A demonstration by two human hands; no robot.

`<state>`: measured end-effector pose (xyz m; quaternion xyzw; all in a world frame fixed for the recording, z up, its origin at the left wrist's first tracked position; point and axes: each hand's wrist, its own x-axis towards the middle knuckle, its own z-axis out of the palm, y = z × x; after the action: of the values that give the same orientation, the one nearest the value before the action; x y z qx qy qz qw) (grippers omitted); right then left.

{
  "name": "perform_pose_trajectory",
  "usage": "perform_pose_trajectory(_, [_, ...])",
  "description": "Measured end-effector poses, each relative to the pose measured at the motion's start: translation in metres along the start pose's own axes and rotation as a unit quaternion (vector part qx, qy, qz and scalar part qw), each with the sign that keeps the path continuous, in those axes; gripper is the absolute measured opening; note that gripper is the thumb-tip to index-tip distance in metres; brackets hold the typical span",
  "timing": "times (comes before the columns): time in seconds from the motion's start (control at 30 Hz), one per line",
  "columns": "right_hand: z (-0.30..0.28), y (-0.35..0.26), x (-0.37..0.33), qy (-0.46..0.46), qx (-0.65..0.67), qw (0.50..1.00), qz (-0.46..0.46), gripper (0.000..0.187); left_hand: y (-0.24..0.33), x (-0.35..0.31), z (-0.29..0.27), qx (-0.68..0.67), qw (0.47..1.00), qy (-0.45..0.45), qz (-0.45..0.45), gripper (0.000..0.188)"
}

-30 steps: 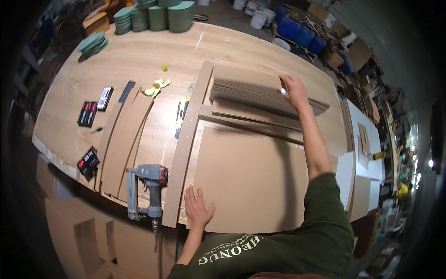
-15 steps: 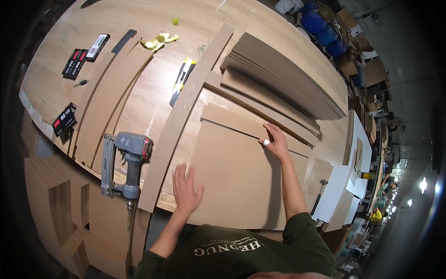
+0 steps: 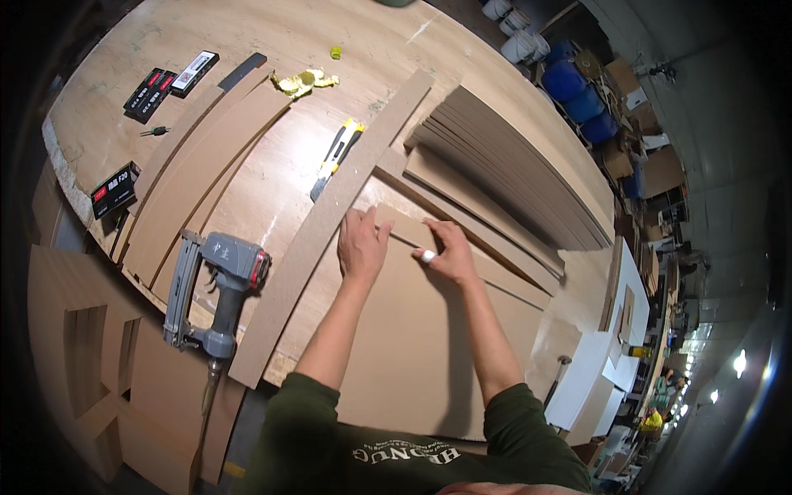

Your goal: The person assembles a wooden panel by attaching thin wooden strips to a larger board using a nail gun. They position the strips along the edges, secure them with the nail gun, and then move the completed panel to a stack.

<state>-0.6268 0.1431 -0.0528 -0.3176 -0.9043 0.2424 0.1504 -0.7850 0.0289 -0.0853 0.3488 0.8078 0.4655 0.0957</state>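
Observation:
A large brown board panel (image 3: 408, 342) lies flat in front of me, with a narrow brown board strip (image 3: 503, 279) along its far edge. My left hand (image 3: 363, 245) curls around the strip's left end, with its thumb at the near side. My right hand (image 3: 451, 256), a white wrap on one finger, spans the strip farther right, thumb near and fingertips over the far edge. Bordering the panel on the left is a long wooden bar (image 3: 309, 239); another bar (image 3: 470, 223) runs beyond the strip.
A grey nail gun (image 3: 227, 280) with a hose rests left of the long bar. Stacked board strips (image 3: 520, 169) stand at the far right. A yellow-black utility knife (image 3: 337, 157), black boxes (image 3: 115, 191) and crumpled yellow wrapping (image 3: 304, 82) lie on the table. A hammer (image 3: 558, 375) sits at right.
My left hand has moved from the panel's left edge up to the strip's left end and closed there. My right hand has shifted left along the strip. The view has also shifted slightly.

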Motion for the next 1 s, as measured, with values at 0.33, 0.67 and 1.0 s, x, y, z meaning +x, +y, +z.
perform_pose_trajectory(0.33, [0.026, -0.024, 0.022, 0.046, 0.027, 0.998, 0.041, 0.046, -0.006, -0.003, -0.001, 0.005, 1.0, 0.017, 0.014, 0.039])
perform_pose_trajectory(0.67, [0.027, -0.008, 0.03, 0.003, 0.049, 0.999, 0.011, 0.048, -0.002, 0.005, -0.008, -0.027, 0.999, -0.018, -0.022, 0.038])
perform_pose_trajectory(1.0, [0.03, -0.013, 0.033, -0.018, 0.073, 0.997, 0.032, 0.05, -0.005, 0.006, -0.01, -0.025, 0.998, -0.049, -0.026, 0.039])
